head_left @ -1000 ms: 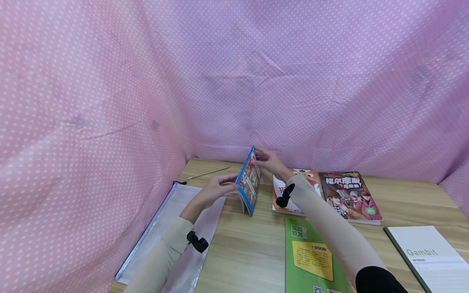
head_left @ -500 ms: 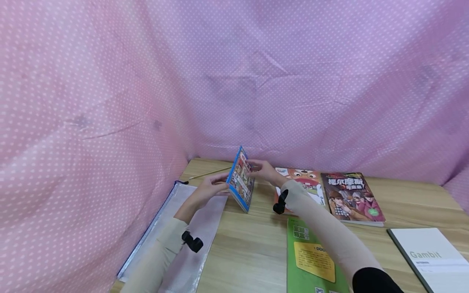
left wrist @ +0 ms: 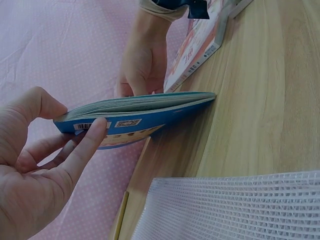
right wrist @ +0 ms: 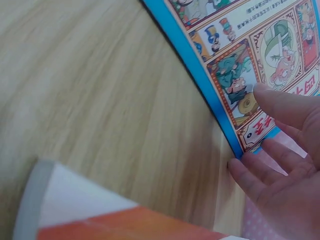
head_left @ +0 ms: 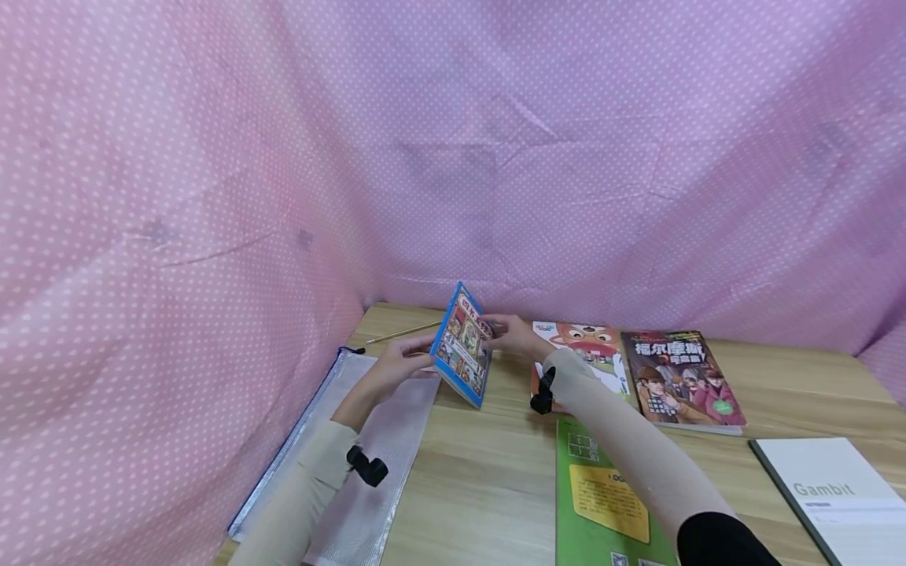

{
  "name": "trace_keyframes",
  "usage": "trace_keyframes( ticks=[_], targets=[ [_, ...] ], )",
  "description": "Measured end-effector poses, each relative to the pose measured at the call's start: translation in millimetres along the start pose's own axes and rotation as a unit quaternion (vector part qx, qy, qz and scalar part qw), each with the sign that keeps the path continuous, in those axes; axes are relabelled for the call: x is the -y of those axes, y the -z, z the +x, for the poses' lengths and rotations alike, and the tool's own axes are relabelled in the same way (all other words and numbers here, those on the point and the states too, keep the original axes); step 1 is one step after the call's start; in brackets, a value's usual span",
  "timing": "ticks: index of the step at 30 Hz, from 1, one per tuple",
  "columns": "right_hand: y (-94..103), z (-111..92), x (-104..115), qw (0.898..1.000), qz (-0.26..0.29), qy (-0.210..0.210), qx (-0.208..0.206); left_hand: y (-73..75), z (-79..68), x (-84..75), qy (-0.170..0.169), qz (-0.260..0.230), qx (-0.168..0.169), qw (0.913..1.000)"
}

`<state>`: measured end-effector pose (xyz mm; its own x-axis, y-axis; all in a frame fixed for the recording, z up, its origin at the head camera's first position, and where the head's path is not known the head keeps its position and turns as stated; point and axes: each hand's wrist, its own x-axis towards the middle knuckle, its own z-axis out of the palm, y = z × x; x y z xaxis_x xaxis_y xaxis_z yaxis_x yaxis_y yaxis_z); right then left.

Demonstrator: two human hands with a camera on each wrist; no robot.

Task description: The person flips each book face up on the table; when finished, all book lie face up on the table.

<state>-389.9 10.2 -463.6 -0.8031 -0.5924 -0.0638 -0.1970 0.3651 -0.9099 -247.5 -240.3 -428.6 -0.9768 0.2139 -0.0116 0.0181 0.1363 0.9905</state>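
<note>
A blue-bordered comic-style book (head_left: 463, 346) stands tilted above the wooden table, its illustrated front cover turned right. My left hand (head_left: 396, 366) pinches its left edge; in the left wrist view, the fingers (left wrist: 80, 150) lie against the blue back cover, with the page block (left wrist: 135, 106) slightly fanned. At the opposite side, my right hand (head_left: 515, 336) holds the upper right edge. Its thumb (right wrist: 280, 102) lies on the front cover in the right wrist view, while the other fingers are at the top edge, partly hidden by the book.
A white mesh zip pouch (head_left: 382, 448) lies left, with a thin gold pencil-like stick (head_left: 403, 333) behind it. To the right are an orange-and-white book (head_left: 591, 354), a dark red book (head_left: 679, 377), a green book (head_left: 602, 503) and a Gambit notebook (head_left: 828, 487). Pink dotted cloth (head_left: 453, 157) hangs behind.
The book has moved left and turned so its front cover faces the camera more. Both hands moved left with it, and the right hand slid lower along the edge.
</note>
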Motion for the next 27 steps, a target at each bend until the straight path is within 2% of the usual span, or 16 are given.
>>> trace_keyframes(
  ticks=[4,10,16,20,27],
  targets=[
    [-0.1,2.9,-5.7,1.0,-0.016,0.016,0.002,1.2,-1.0,3.6,0.002,0.001,0.001,1.0],
    [-0.1,3.4,-8.3,0.999,-0.04,0.029,0.004,1.0,-2.3,7.8,0.023,-0.002,-0.018,0.9996],
    [0.2,2.4,-8.1,0.998,-0.063,0.03,0.003,0.5,-3.0,14.7,0.033,-0.008,-0.029,0.999],
    [2.0,-0.3,-7.1,0.996,-0.08,0.029,0.02,0.6,-4.1,20.2,0.041,-0.008,-0.035,0.9985],
    [7.8,-5.1,-3.0,0.987,-0.154,0.032,0.025,0.2,-3.3,28.2,0.051,0.0,-0.026,0.9984]
  ],
)
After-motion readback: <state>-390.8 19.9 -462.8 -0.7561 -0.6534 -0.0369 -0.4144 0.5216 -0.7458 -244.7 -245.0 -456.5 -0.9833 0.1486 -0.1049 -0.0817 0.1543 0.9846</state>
